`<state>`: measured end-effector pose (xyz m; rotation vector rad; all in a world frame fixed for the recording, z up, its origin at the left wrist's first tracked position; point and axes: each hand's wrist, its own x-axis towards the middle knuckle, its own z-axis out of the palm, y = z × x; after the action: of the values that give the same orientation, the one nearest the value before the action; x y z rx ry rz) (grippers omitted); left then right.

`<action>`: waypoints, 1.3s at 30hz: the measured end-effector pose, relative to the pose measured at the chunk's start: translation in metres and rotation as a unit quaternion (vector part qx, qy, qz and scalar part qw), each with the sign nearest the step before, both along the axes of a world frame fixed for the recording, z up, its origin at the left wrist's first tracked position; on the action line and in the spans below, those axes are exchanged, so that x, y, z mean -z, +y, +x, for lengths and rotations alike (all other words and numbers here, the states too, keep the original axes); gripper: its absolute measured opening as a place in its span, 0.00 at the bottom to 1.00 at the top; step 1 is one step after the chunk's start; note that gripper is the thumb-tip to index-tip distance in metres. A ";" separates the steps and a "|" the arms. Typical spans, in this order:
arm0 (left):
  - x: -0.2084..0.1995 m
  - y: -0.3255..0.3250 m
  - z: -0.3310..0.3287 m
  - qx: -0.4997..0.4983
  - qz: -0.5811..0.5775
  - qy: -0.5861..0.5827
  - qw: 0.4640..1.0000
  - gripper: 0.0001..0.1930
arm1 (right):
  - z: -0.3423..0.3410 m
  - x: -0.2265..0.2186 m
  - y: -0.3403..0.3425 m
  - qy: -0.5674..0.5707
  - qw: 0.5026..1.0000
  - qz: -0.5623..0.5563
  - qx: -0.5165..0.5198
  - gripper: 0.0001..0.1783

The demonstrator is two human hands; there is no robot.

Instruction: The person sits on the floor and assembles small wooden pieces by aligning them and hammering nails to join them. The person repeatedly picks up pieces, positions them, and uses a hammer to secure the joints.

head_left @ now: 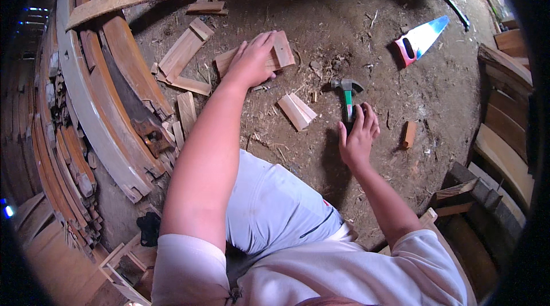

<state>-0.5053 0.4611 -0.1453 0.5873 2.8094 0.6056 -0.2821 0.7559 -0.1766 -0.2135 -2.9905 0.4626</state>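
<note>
My left hand (250, 61) is closed over a short piece of wood (283, 49) on the dirt floor, fingers across its top and the thumb at its near side. A lighter block with a dark spot sits at its right end. My right hand (361, 137) is at the grip end of a claw hammer (348, 99), fingers loosely spread. The hammer has a metal head and a green and dark handle; whether the palm touches it is hidden. Between my hands lie small pale wood pieces (297, 111), partly overlapping.
A handsaw (422, 40) with a red, white and blue face lies at the far right. A small orange-brown block (409, 134) is right of my right hand. Long curved boards (109, 94) are stacked at left, near joined wood strips (184, 57). More boards (504, 148) line the right side.
</note>
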 end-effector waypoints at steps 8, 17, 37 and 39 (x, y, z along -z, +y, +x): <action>-0.033 0.012 0.004 -0.109 -0.045 -0.016 0.993 0.28 | -0.005 0.002 0.002 0.009 1.000 0.000 0.005 0.40; -0.023 0.035 0.029 -0.060 -0.202 -0.061 0.976 0.08 | -0.004 0.000 0.001 0.011 1.000 -0.009 0.013 0.39; -0.054 0.027 0.021 -0.120 -0.138 -0.107 0.977 0.14 | 0.046 -0.038 -0.001 -0.129 0.988 0.058 0.060 0.23; -0.070 0.019 0.008 -0.138 -0.077 -0.131 0.979 0.14 | 0.060 -0.030 0.007 -0.093 0.992 0.083 0.015 0.20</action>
<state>-0.4971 0.4804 -0.0750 0.0790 2.6697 0.4666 -0.2220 0.7631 -0.1467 -0.3021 -3.1804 0.1996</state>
